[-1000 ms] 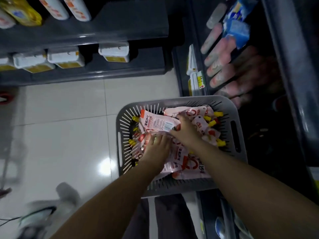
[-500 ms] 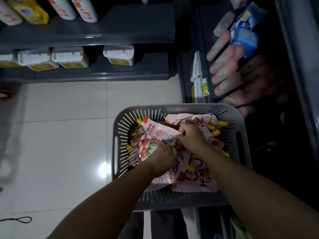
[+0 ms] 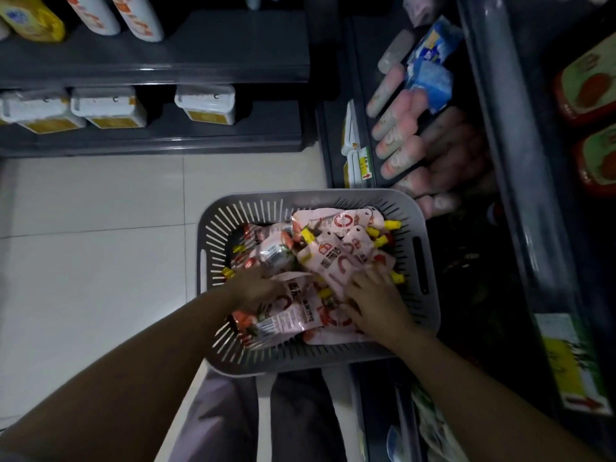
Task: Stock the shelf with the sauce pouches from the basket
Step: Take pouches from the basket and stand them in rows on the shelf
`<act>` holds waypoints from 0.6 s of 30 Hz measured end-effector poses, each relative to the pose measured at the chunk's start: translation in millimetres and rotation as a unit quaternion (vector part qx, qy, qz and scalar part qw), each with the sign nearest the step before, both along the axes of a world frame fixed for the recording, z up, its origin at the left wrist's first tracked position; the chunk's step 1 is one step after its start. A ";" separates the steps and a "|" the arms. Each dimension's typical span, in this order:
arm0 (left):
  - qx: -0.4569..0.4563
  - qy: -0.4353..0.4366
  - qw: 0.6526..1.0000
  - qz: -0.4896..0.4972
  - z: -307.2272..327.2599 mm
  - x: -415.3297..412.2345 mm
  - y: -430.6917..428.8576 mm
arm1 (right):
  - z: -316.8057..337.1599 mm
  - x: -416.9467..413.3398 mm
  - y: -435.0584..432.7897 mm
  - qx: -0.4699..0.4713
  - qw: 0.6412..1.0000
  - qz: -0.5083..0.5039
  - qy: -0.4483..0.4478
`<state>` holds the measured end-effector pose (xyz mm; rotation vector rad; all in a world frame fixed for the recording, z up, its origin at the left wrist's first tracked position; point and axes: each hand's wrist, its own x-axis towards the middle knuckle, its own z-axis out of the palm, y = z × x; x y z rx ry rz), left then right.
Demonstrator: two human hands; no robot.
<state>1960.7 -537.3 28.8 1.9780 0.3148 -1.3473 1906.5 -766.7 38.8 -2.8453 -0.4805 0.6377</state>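
Both hands are down in the gray basket (image 3: 313, 360), right in the pile of sauce pouches (image 3: 336, 258) with yellow caps. The right hand (image 3: 373, 295) lies on top, fingers spread flat over the pouch just ahead of it, not curled round anything. The left hand (image 3: 256, 288) has its fingers buried under a loose pouch (image 3: 293, 311) just to its right, so honestly can't tell if it's gripping. Past the right hand, the shelf (image 3: 361, 61) holds a row of pink pouches (image 3: 398, 128).

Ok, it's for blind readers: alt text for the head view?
Two hands reach into a grey slotted basket of pink, yellow-capped sauce pouches; the left hand grips a pouch, the right hand rests on the pile. Similar pouches line the shelf beyond.
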 end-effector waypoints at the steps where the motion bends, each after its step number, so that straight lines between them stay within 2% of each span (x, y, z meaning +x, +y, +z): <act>1: -0.017 0.026 0.999 0.036 0.3 -0.5 3.2 | 1.8 2.2 4.8 0.043 0.997 -0.027 0.055; 2: -0.027 0.046 0.996 0.068 0.4 -0.8 7.4 | 2.0 4.8 9.4 0.088 0.987 -0.086 0.100; 3: -0.038 0.062 0.992 0.100 0.1 -1.6 12.0 | -1.2 8.1 13.0 0.118 0.978 -0.151 0.088; 5: -0.077 0.084 0.975 0.193 1.0 -3.4 20.7 | -16.7 17.1 13.4 0.106 0.957 -0.268 0.031; 7: -0.110 0.093 0.957 0.253 -0.6 -5.1 28.0 | -33.5 25.1 11.9 0.056 0.926 -0.359 0.102; 8: -0.133 0.094 0.955 0.250 1.1 -5.9 29.0 | -39.7 27.6 13.1 0.048 0.905 -0.396 0.150; 10: -0.152 0.089 0.955 0.237 -0.6 -6.0 29.4 | -50.7 30.4 16.0 0.049 0.866 -0.463 0.184; 15: -0.164 0.106 0.937 0.289 -0.3 -2.8 20.0 | -53.7 32.2 27.1 0.202 0.760 -0.579 0.217; 18: -0.183 0.122 0.923 0.315 1.5 -4.0 19.7 | -36.8 28.5 21.2 0.292 0.734 -0.568 0.231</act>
